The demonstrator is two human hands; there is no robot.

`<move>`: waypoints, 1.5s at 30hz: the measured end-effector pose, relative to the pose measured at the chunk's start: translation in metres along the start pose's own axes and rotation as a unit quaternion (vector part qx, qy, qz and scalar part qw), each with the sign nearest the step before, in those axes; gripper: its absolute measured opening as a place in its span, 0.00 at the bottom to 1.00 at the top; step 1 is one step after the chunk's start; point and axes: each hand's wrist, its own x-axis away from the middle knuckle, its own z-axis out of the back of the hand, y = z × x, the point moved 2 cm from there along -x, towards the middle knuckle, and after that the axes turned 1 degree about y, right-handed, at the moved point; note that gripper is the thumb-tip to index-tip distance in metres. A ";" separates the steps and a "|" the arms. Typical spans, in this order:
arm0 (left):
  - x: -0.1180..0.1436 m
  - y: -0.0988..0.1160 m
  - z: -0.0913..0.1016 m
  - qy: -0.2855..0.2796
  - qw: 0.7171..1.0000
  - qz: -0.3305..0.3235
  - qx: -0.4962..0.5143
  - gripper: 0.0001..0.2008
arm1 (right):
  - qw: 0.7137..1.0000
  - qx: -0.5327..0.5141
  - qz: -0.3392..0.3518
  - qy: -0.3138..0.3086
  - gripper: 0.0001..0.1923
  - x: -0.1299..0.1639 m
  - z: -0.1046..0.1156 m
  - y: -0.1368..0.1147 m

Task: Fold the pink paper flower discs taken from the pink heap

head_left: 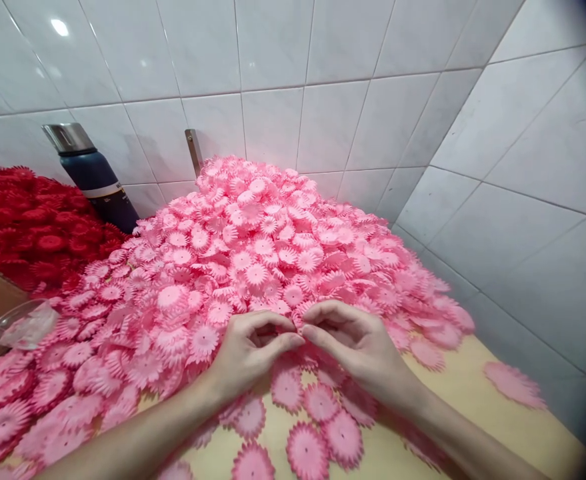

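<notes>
A big heap of pink paper flower cut-outs covers the table and rises against the tiled wall. My left hand and my right hand meet at the heap's near edge, fingertips touching each other. Both pinch at something small and pink between the fingertips; it is mostly hidden by the fingers. Loose pink cut-outs lie flat on the table below my wrists.
A pile of red cut-outs lies at the left, with a dark blue flask standing behind it. A clear plastic dish sits at the left edge. The yellow table top shows at the right. White tiled walls close in behind and on the right.
</notes>
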 end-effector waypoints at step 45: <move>-0.001 -0.002 0.003 -0.068 0.997 -0.009 -0.041 0.08 | 1.000 0.024 0.010 -0.009 0.03 -0.001 -0.001 -0.001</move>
